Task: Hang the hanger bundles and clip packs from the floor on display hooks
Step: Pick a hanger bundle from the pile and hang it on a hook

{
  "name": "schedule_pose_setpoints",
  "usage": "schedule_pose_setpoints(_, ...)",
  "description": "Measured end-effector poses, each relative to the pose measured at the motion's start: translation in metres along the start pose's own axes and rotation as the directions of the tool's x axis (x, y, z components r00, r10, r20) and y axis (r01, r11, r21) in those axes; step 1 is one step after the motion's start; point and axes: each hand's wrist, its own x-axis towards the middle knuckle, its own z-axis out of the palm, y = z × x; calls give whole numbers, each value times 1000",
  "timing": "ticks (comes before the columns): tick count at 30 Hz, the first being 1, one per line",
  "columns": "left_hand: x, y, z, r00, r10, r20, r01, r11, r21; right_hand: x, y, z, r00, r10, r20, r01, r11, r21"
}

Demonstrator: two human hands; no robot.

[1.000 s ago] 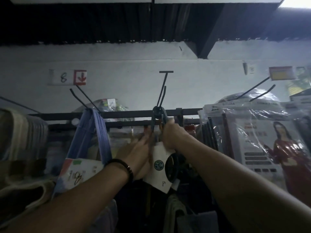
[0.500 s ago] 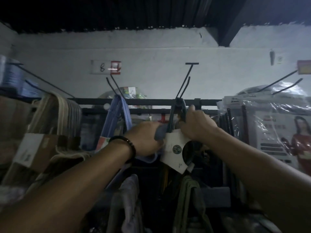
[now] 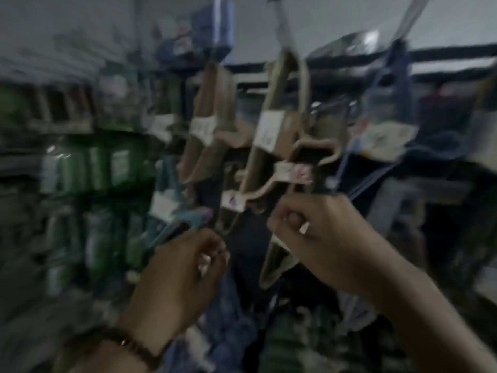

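Dim shop wall here, everything smeared by motion: shelves of green packets (image 3: 99, 168) down the left, a dark rail (image 3: 443, 53) across the top right, pale wall behind. Centre stage, a tan plastic hanger bundle (image 3: 271, 162) hangs from a metal display hook (image 3: 281, 21), with a second tan bundle (image 3: 212, 111) just beside it on the left.

Both hands are up in front of the display. The left hand (image 3: 185, 267), dark beaded bracelet (image 3: 131, 343) at the wrist, has its fingers curled in. The right hand (image 3: 317, 227) is curled too, right in front of the lower end of the centre bundle. Whether either one pinches anything, I cannot tell through the blur.

My read: this is a gap between items. The next bundle wants lifting by its hook end, loop squared to the prong, then slid fully back so it does not tip off.

White paper labels (image 3: 269, 129) sit on the bundles, but no word or brand is readable.
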Motion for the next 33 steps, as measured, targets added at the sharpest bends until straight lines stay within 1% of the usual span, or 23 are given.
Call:
schedule_pose_setpoints(1,-34,-30,-7,994,-96,57,94,995,45,-4,-19,40,997,-1,73,-4,998,70)
schedule_pose_setpoints(3,-99,-84,-20,943,-283,172,256,952,165,-8,-58,125,971,-33,236,-19,976,216)
schedule_pose_setpoints(4,-130,-109,-27,894,-386,227,343,916,208,-8,-79,167,948,-60,312,-29,962,271)
schedule_pose_setpoints(6,-193,-153,-42,768,-554,322,493,832,254,-16,-121,252,889,-115,443,-49,939,342)
schedule_pose_setpoints(8,-254,-192,-57,655,-653,380,597,755,270,-29,-160,326,808,-170,565,-96,907,409)
schedule_pose_setpoints(9,-283,-208,-65,610,-697,377,643,714,278,-37,-178,359,756,-198,623,-123,893,433)
schedule_pose_setpoints(12,-358,-249,-84,437,-835,334,766,540,348,-62,-226,439,576,-278,769,-175,877,448)
schedule_pose_setpoints(15,-406,-282,-96,306,-896,321,812,422,403,-81,-255,507,406,-345,847,-205,868,452)
schedule_pose_setpoints(17,-426,-302,-100,216,-925,312,840,339,425,-85,-265,549,311,-343,886,-203,887,414)
schedule_pose_setpoints(18,-432,-313,-102,172,-935,311,847,302,437,-85,-267,571,284,-335,898,-205,894,398)
schedule_pose_setpoints(19,-437,-324,-103,133,-943,305,855,265,447,-83,-268,591,272,-329,904,-208,897,389)
schedule_pose_setpoints(21,-443,-350,-105,59,-959,277,868,186,460,-75,-268,631,273,-324,906,-216,897,386)
schedule_pose_setpoints(23,-440,-378,-109,-1,-965,262,878,124,462,-64,-267,666,234,-319,918,-237,898,372)
schedule_pose_setpoints(25,-435,-409,-110,-39,-971,236,883,77,463,-51,-268,703,178,-300,937,-231,913,336)
schedule_pose_setpoints(28,-429,-461,-111,-55,-975,217,906,43,422,-28,-277,756,104,-273,957,-233,928,290)
schedule_pose_setpoints(30,-429,-496,-111,-78,-965,252,919,28,393,-12,-287,783,48,-253,966,-245,935,257)
schedule_pose_setpoints(33,-439,-554,-109,-91,-936,339,917,53,395,4,-303,826,15,-221,975,-288,933,216)
